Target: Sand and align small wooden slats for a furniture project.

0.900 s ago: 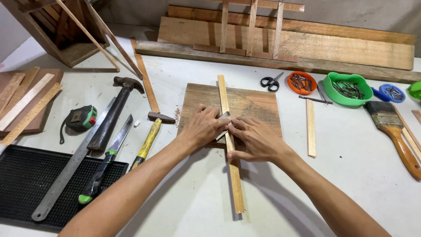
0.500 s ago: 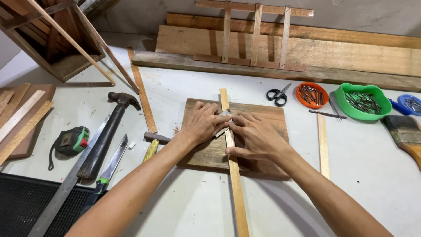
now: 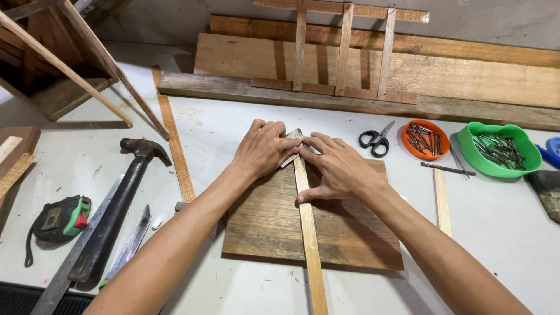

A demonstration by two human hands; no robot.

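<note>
A thin light wooden strip lies lengthwise across a dark wooden board on the white table. My left hand presses down at the strip's far end, fingers over a small pale piece, maybe sandpaper. My right hand rests flat beside it on the strip and board, thumb against the strip's right edge. The fingertips of both hands meet over the strip's top end, which is hidden.
A hammer, metal ruler, tape measure and blade lie left. Scissors, an orange bowl and a green bowl of nails sit right, with a brush. Planks and a slatted frame line the back.
My view has shifted closer and lower onto the board. Both hands have slid up the strip toward its far end and stay pressed on it.
</note>
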